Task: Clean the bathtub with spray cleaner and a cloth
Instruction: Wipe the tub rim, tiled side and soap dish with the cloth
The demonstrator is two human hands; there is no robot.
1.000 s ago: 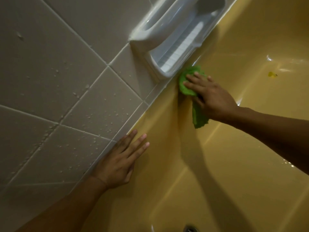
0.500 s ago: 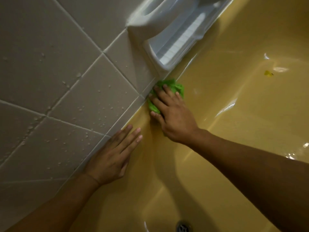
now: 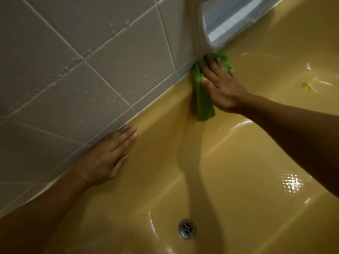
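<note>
Green cloth (image 3: 204,105) sits at one o'clock, pressed against the rim of the yellow bathtub (image 3: 157,171) by the right hand (image 3: 221,85). The hand's fingers are straight and spread, not curled round the cloth. Half a second ago this hand and the bunched cloth were close to the left hand's fingertips. Now they are well apart from them, just under the corner of the white soap dish (image 3: 229,21), and a tail of cloth hangs down the tub wall below the palm. The left hand (image 3: 105,156) has kept its place at eight o'clock, flat and open on the rim, its edge touching the grey tiled wall (image 3: 91,52). Water drops dot the tiles. The metal drain (image 3: 187,229) lies at six o'clock, fully in view now, and a small yellow speck (image 3: 305,86) lies on the tub floor at two o'clock.
</note>
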